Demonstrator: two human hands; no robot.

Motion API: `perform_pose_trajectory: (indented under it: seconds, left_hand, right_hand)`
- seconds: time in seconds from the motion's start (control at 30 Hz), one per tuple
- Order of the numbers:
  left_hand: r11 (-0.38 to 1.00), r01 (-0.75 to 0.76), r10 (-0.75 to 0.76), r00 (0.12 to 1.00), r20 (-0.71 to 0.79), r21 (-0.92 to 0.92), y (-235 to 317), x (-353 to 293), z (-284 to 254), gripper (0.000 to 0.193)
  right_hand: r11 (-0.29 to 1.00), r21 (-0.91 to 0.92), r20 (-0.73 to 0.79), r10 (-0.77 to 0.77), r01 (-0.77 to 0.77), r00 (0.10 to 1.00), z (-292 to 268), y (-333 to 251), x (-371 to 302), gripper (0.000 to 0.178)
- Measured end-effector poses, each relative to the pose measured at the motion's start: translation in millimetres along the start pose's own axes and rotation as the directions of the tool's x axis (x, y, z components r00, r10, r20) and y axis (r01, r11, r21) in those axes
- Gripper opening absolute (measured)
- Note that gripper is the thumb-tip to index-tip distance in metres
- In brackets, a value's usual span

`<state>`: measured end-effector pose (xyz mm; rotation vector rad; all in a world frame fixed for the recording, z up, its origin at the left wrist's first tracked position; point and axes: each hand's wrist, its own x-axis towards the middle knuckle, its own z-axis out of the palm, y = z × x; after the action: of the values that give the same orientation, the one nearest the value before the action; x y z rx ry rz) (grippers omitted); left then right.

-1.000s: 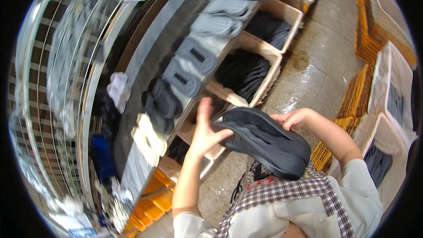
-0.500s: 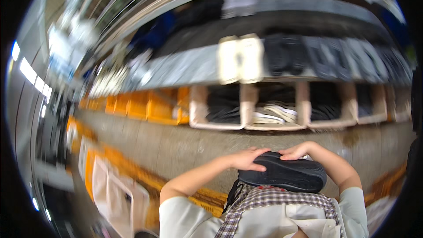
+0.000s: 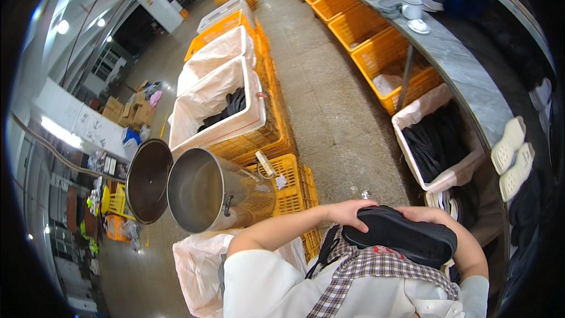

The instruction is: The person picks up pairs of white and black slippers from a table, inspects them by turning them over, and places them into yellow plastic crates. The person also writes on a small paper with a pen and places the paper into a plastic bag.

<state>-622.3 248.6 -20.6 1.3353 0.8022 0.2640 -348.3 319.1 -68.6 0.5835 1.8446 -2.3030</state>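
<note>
Black shoe soles [image 3: 406, 237], apparently a small stack, are held against the checked apron [image 3: 359, 268] at my waist. My left hand [image 3: 353, 215] grips their left end, thumb laid over the top face. My right hand [image 3: 422, 214] is closed on the far right edge, its fingers partly hidden behind the soles. To the right, a pair of cream soles [image 3: 515, 159] lies on the bench edge. Below the bench, a lined crate [image 3: 415, 168] holds more black soles.
A large steel pot [image 3: 250, 194] and a round dark lid [image 3: 150, 179] are at the left. Beyond stand lined crates [image 3: 194, 103], one containing black pieces. Yellow crates [image 3: 368, 53] sit beneath the grey bench [image 3: 456, 65], which carries a white mug [image 3: 412, 7]. A concrete aisle [image 3: 332, 94] runs between.
My view has swung left from facing the bench to looking along the aisle. Both hands keep hold of the black soles at my waist.
</note>
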Motion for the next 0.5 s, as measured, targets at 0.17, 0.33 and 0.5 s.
perform_pose_trajectory:
  seconds: [0.17,0.33,0.5]
  left_hand:
    - [0.995,0.095,-0.091,0.791,-0.605,-0.026,-26.0,-92.1,13.5,0.073]
    - [0.978,-0.063,-0.204,-0.073,-0.976,-0.199,-56.9,-241.7,42.0,0.075]
    - [0.957,0.126,-0.104,-0.694,-0.712,-0.263,-78.2,-377.1,50.0,0.076]
  right_hand:
    - [0.974,-0.047,-0.401,-0.223,0.224,0.888,-65.6,-62.3,48.9,0.041]
    - [0.948,0.197,-0.67,-0.057,0.251,0.74,-95.1,-71.5,72.8,0.03]
    - [0.973,0.227,-0.569,0.158,-0.03,0.807,-78.5,-31.3,99.4,0.022]
